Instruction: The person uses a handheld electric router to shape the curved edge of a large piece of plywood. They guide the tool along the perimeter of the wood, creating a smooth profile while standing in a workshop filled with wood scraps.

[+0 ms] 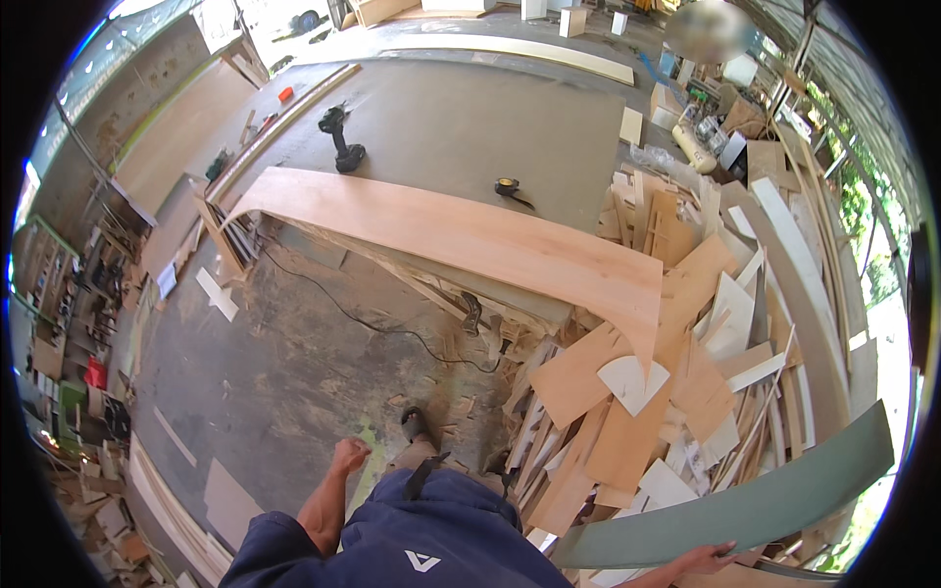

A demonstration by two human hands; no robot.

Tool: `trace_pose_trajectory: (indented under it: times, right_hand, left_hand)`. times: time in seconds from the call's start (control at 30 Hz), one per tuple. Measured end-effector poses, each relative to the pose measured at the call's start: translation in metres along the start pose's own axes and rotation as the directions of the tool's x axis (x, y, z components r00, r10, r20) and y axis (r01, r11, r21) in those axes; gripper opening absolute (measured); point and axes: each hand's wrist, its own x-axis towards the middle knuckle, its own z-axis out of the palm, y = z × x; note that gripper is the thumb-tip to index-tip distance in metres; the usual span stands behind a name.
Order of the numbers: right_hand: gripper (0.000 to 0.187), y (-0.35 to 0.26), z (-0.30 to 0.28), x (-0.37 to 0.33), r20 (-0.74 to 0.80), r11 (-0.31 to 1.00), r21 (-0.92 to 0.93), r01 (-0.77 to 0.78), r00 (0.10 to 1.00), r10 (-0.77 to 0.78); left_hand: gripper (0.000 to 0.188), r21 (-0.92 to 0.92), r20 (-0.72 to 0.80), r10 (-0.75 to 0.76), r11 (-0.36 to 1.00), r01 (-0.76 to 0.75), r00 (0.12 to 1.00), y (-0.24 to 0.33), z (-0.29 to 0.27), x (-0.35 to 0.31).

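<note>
My right hand grips the lower edge of a long, curved grey-green board at the lower right, beside a scrap pile. Its thumb lies on the board's face; the other fingers are partly hidden. My left hand hangs over the floor with its fingers curled in, and nothing shows in it. A long plywood piece with a curved cutout at each end lies along the near edge of the worktable. On the table a cordless drill stands upright, and a tape measure lies farther right.
Plywood offcuts and wood strips heap up on the right. A black cable runs across the floor below the table. A pale board lies along the table's far side. Shelves with clutter line the left.
</note>
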Motion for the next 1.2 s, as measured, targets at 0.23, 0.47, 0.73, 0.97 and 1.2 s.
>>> trace_pose_trajectory:
  times: [0.23, 0.47, 0.73, 0.97, 1.2]
  right_hand:
    - [0.066, -0.232, -0.042, 0.015, -0.279, 0.755, -0.149, 0.638, 0.706, -0.651]
    - [0.051, -0.491, -0.066, -0.127, 0.101, 0.591, 0.486, 0.643, 0.630, -0.770]
    - [0.051, -0.679, -0.048, -0.334, 0.276, 0.404, 0.772, 0.490, 0.315, -0.908]
    - [0.050, -0.770, -0.018, -0.483, 0.092, 0.084, 0.910, 0.406, 0.001, -0.996]
    - [0.050, -0.855, -0.006, -0.609, 0.094, 0.075, 0.958, 0.278, -0.055, -0.994]
  left_hand:
    - [0.048, -0.244, -0.101, 0.096, 0.962, -0.118, 0.990, 0.000, -0.032, 0.057]
    - [0.043, -0.522, -0.360, -0.051, 0.838, -0.156, 0.932, 0.002, -0.146, 0.075]
    - [0.035, -0.530, -0.663, -0.067, 0.745, -0.405, 0.746, 0.027, -0.302, 0.111]
    - [0.037, -0.605, -0.641, 0.019, 0.602, -0.521, 0.767, 0.126, -0.436, 0.199]
    - [0.070, 0.010, -0.450, 0.558, 0.784, -0.620, 0.698, 0.228, -0.526, 0.315]
